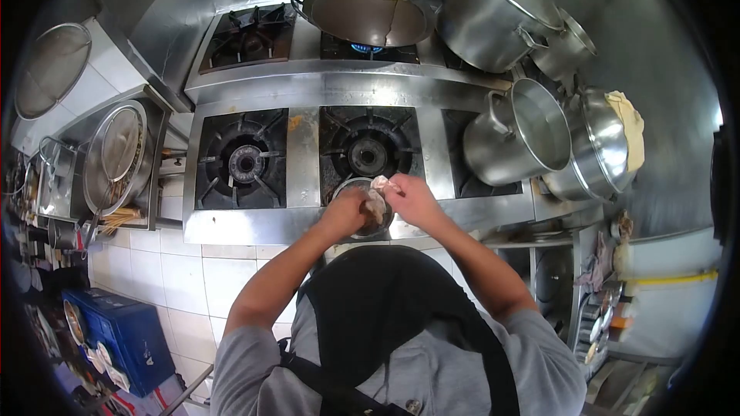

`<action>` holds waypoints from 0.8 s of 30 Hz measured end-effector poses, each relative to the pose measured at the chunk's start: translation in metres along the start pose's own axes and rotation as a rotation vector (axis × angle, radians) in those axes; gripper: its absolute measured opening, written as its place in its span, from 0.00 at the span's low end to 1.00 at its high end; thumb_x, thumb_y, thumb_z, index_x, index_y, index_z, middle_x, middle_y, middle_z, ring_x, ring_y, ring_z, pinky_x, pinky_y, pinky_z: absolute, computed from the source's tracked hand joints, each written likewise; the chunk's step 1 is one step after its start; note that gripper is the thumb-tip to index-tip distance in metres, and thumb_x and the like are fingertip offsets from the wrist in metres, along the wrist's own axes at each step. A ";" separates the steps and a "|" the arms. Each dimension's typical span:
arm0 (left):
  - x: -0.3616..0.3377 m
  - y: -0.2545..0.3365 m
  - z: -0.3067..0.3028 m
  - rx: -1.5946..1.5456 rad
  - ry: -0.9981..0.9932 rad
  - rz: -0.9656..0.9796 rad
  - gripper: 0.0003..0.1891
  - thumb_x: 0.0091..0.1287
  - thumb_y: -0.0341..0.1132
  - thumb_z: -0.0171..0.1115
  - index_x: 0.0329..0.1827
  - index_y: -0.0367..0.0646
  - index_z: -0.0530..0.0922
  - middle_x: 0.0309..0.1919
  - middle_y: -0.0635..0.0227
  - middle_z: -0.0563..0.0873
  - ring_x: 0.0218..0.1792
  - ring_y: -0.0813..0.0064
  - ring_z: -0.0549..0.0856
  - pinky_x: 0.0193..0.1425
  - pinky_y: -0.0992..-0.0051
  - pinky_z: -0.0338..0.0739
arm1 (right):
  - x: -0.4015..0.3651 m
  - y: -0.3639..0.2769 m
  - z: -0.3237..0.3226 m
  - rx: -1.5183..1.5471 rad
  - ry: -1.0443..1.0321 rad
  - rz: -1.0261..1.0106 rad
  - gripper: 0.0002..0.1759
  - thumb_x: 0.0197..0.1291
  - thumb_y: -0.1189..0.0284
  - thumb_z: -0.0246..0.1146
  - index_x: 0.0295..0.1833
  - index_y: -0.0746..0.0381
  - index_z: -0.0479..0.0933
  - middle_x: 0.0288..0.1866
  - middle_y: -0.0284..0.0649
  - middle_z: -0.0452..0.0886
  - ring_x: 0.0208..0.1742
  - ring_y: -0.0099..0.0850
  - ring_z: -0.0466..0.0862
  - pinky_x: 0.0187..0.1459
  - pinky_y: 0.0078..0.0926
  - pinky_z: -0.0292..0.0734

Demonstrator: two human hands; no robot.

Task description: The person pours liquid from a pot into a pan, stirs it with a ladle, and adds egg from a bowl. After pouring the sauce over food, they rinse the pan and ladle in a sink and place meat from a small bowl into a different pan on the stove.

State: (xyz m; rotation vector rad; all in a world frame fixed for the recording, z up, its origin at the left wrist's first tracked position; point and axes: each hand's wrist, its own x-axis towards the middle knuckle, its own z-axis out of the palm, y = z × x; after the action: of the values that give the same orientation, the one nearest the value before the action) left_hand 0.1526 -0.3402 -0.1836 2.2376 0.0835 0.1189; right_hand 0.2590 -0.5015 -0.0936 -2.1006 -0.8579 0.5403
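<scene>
Forearms (289,262) bare, reaching forward and converging, elbows (250,310) bent outward, left hand (347,212) and right hand (412,202) close together, fingers (398,187) of both curled in a grip.

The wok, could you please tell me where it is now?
In the head view, the wok sits top centre over a blue flame, between a burner (left) and a large pot (right).

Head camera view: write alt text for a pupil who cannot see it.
A person's left hand and right hand hold pale, irregular material over a round metal bowl at the front edge of a silver steel stove. Beyond, a wide metal wok sits above a blue flame, with large silver steel pots to the right.
</scene>
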 end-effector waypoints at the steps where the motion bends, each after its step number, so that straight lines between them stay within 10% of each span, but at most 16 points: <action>1: -0.003 -0.002 0.000 0.030 -0.024 0.000 0.15 0.55 0.32 0.66 0.46 0.39 0.81 0.45 0.53 0.81 0.51 0.48 0.80 0.57 0.58 0.75 | 0.001 -0.005 -0.005 0.053 -0.012 0.062 0.12 0.61 0.67 0.62 0.34 0.67 0.77 0.27 0.49 0.79 0.29 0.43 0.80 0.33 0.38 0.73; 9: -0.006 0.031 -0.036 0.192 -0.115 0.012 0.24 0.58 0.30 0.63 0.60 0.40 0.75 0.57 0.56 0.80 0.60 0.57 0.79 0.65 0.64 0.74 | -0.006 -0.003 -0.010 0.099 -0.174 0.070 0.14 0.65 0.65 0.60 0.34 0.66 0.76 0.28 0.48 0.79 0.30 0.44 0.81 0.34 0.38 0.73; 11: 0.002 0.043 -0.037 -0.837 -0.080 -0.219 0.23 0.68 0.30 0.57 0.67 0.40 0.70 0.59 0.57 0.78 0.60 0.67 0.78 0.63 0.69 0.74 | -0.009 0.005 -0.002 -0.130 -0.034 -0.154 0.11 0.64 0.66 0.59 0.35 0.65 0.75 0.30 0.49 0.81 0.35 0.50 0.83 0.35 0.43 0.76; 14: 0.008 0.057 -0.038 -1.273 -0.243 -0.421 0.16 0.76 0.34 0.52 0.63 0.40 0.72 0.55 0.63 0.80 0.56 0.73 0.79 0.61 0.72 0.74 | -0.004 0.006 0.017 -0.215 -0.053 -0.166 0.13 0.62 0.67 0.59 0.46 0.63 0.68 0.33 0.54 0.82 0.39 0.56 0.83 0.39 0.52 0.76; 24: 0.006 0.053 -0.021 -1.498 -0.239 -0.668 0.08 0.73 0.31 0.51 0.49 0.40 0.76 0.40 0.64 0.82 0.40 0.70 0.83 0.44 0.67 0.78 | -0.008 0.016 0.024 0.082 -0.111 0.007 0.13 0.59 0.67 0.66 0.43 0.63 0.73 0.35 0.44 0.82 0.36 0.33 0.85 0.37 0.31 0.78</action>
State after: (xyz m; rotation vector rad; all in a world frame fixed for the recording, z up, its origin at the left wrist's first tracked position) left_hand 0.1569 -0.3563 -0.1289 0.6452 0.4362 -0.3510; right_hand 0.2456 -0.5025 -0.1203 -2.0154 -0.8762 0.6903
